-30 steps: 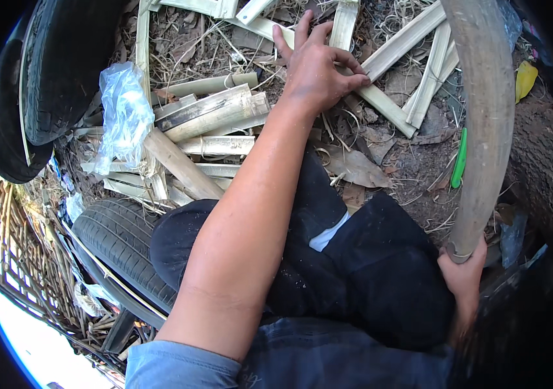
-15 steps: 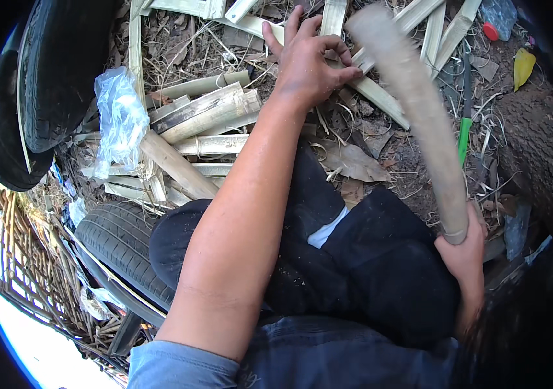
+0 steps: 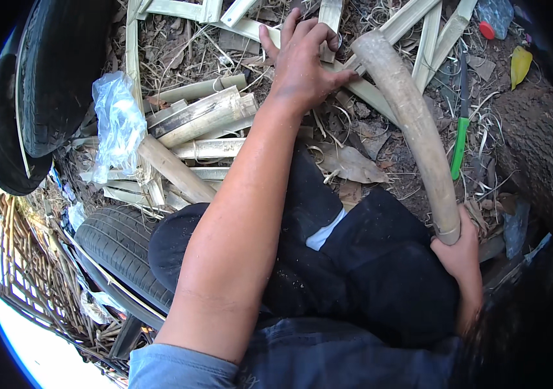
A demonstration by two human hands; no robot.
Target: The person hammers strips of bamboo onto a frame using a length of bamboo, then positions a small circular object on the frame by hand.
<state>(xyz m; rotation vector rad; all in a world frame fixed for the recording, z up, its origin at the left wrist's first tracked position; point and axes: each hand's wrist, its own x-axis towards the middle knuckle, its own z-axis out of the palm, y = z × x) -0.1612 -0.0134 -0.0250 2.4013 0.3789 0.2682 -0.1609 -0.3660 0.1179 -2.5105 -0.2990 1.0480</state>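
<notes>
My right hand [image 3: 461, 253] is wrapped round the lower end of a thick, slightly curved wooden stick [image 3: 412, 117]. The stick's blunt far end lies over pale split bamboo strips [image 3: 370, 94]. At the top centre, my left hand [image 3: 302, 61] has its fingers apart, with the thumb by the crossed strips just left of the stick's tip. Whether its fingertips press on the strips I cannot tell. Right of the stick, a knife with a green handle [image 3: 460, 146] lies on the ground, its dark blade pointing away.
Left of my forearm lie split bamboo pieces [image 3: 205, 120] and a crumpled clear plastic bag [image 3: 119, 123]. Tyres [image 3: 121, 243] stand along the left. At the top right are a plastic bottle with a red cap [image 3: 496, 18] and a yellow leaf [image 3: 520, 67]. Dry leaves [image 3: 351, 162] litter the soil.
The stick was blurred in motion and is now sharp, its far end slightly lower. My left thumb and index finger, close together before, have spread apart.
</notes>
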